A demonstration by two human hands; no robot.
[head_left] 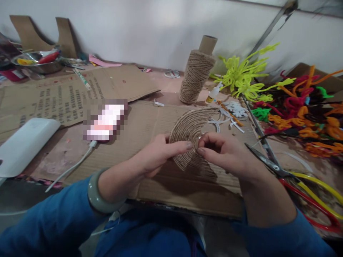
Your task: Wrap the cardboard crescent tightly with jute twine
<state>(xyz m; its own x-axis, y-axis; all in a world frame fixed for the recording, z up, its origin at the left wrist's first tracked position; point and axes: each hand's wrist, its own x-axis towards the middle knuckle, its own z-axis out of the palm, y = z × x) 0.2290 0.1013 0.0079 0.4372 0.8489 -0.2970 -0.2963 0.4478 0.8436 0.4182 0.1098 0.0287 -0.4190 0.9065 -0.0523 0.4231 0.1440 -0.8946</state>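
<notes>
A curved piece covered with rows of brown twine point(184, 125) is held above the cardboard sheet point(150, 121). My left hand point(163, 151) grips its left side, thumb lying across the front and the other fingers behind it. At its inner edge, my right hand point(222, 151) has thumb and index finger pinched together; what is between them is too small to make out. Behind the piece stands a cone of twine point(195, 76) on a cardboard tube, with a small glue bottle point(213, 93) beside it.
Scissors point(278, 170) with red and yellow handles lie at the right. Yellow-green point(245, 76) and multicoloured fuzzy stems point(305, 114) are behind them. A phone point(107, 121) with a cable, a white power bank point(29, 142) and a metal bowl point(53, 67) are at the left.
</notes>
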